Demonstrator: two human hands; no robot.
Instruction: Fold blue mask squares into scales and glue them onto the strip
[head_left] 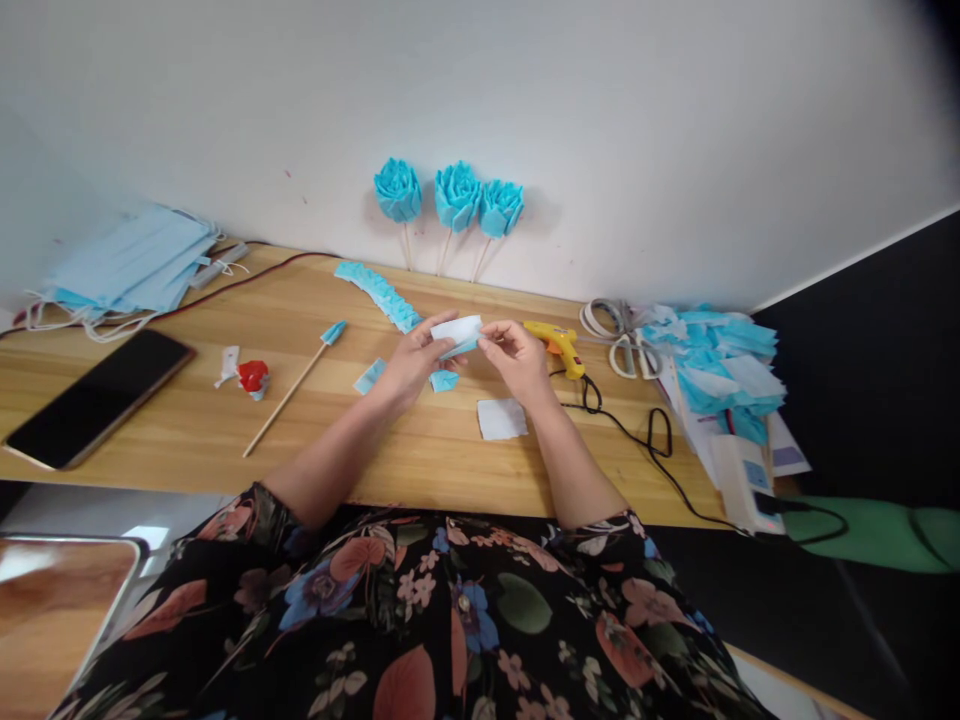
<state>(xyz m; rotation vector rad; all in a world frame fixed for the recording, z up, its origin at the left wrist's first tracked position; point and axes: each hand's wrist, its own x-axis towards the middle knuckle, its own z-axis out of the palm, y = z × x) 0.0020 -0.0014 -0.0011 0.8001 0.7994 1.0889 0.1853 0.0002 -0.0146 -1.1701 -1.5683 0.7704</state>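
Both my left hand [411, 366] and my right hand [515, 358] grip a small partly folded piece of mask fabric [459, 330], white on one face and light blue on the other, held above the table. Beneath and beside my left hand lie blue fabric pieces [369, 375]. A white fabric square [502, 419] rests below my right hand. Behind my left hand runs a row of folded blue petals [379, 292]. To its left lies a wooden stick with a blue tip [295, 388]. Just past my right hand is a yellow glue gun [559, 346].
Three blue fabric flowers [457, 197] on sticks lean against the wall. A stack of face masks [131, 262], a phone [101, 398] and a red wrapper [253, 377] are on the left. Scissors [634, 356], blue scraps [716, 355], a power strip [741, 480] and a black cord [660, 452] occupy the right.
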